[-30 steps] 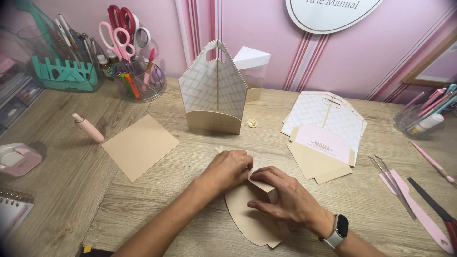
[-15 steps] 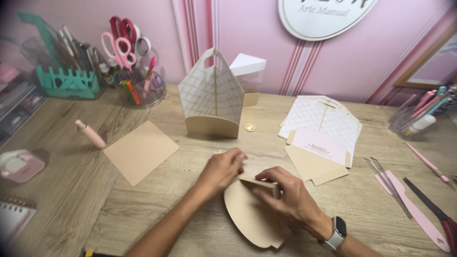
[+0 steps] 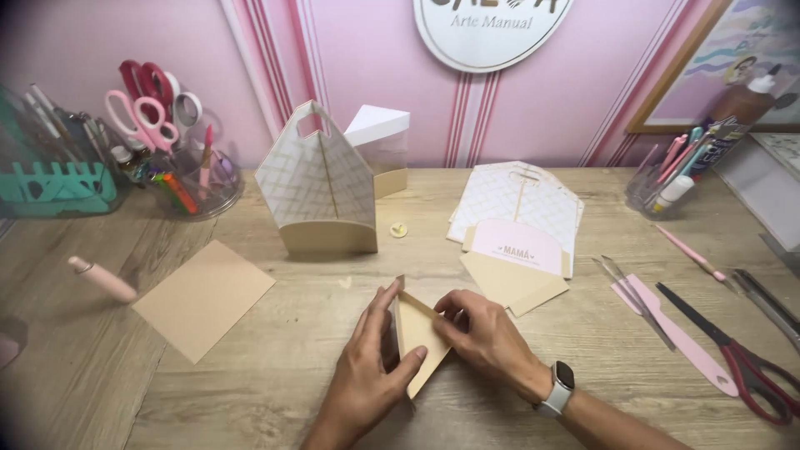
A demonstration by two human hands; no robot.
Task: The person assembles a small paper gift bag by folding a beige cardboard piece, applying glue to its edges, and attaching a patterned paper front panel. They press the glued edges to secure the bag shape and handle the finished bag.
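A folded piece of tan card [image 3: 419,337] stands on edge on the wooden table [image 3: 275,375], forming a narrow wedge shape between the two hands. The left hand [image 3: 367,367] presses flat against its left face, fingers stretched upward and thumb hooked across the lower front edge. The right hand [image 3: 487,337] pinches the card's right side, fingers curled over the top fold and thumb behind; a smartwatch [image 3: 558,388] sits on that wrist.

Just beyond the right hand lies a stack of flat card pieces [image 3: 517,250], tan ones beneath a pink panel, on top of white lattice-patterned sheets [image 3: 508,196]. Straight ahead of the left hand stands a finished paper carrier box [image 3: 318,187] with white lattice sides, a tan base and a cut-out handle; a white box [image 3: 379,137] sits just behind it, and a small round sticker [image 3: 399,229] lies near its right corner.

Left of the left hand, well apart, a loose tan square of card [image 3: 204,298] lies flat, with a pink pen-shaped tool [image 3: 102,278] beside it. Farther off to the left are a clear cup holding scissors and markers [image 3: 167,158] and a teal organiser [image 3: 50,179].

To the right of the right hand lie tweezers [image 3: 633,300], a pink flat tool [image 3: 679,337] and red-handled scissors [image 3: 737,358]. A clear holder of pens [image 3: 671,175] stands near the far right corner.
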